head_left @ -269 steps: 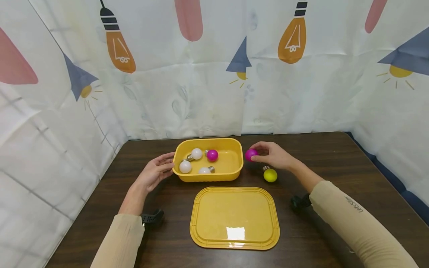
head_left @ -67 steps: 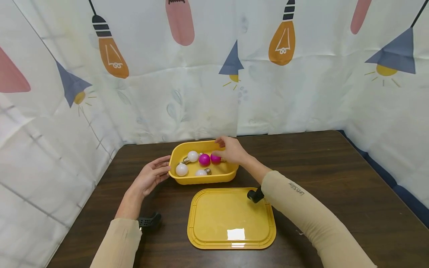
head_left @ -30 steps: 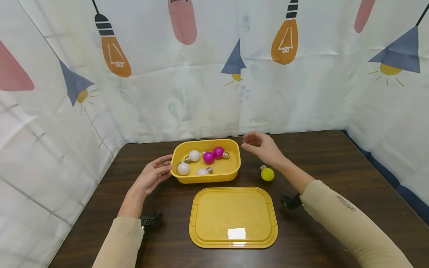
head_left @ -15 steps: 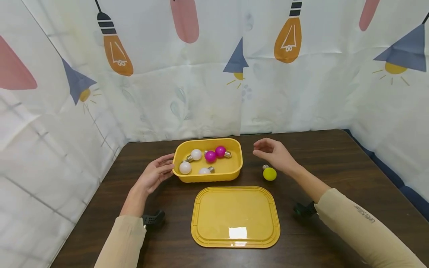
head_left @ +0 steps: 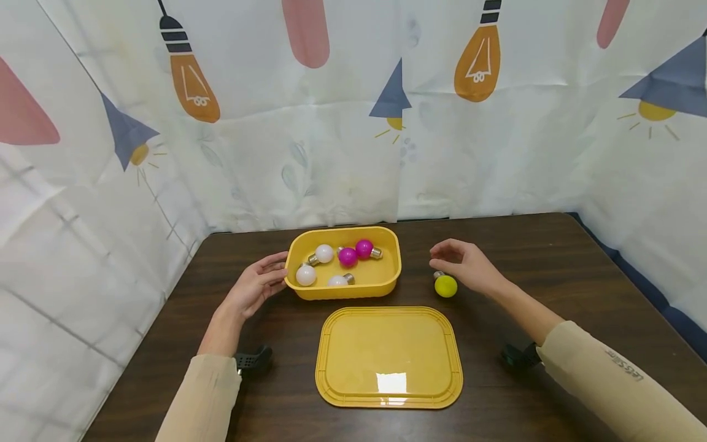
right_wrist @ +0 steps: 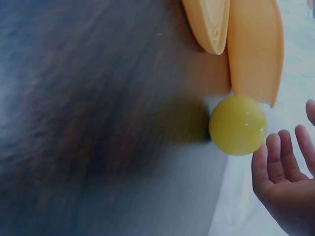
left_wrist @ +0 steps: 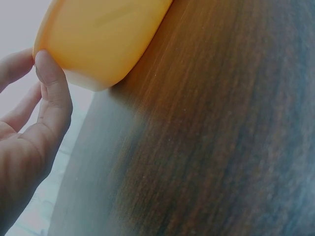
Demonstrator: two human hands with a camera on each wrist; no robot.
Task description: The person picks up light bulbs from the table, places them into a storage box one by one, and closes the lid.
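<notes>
A yellow container holds several light bulbs, some white and two magenta. Fingers of my left hand touch its left end, fairly straight; in the left wrist view, the fingertips meet the container's corner. My right hand hovers behind and right of a yellow-green bulb, fingers loosely bent, nothing between them. That bulb lies on the table with its metal screw base pointing back. In the right wrist view, the bulb appears right beside the fingers; contact is unclear.
A flat yellow lid or tray lies on the dark wooden table in front of the container. A printed white curtain hangs behind the table's far edge and along its sides.
The second magenta bulb has gone from the right of the container into it, and my right hand has released it. That hand has moved back right, toward the yellow-green bulb. My left hand stays put.
</notes>
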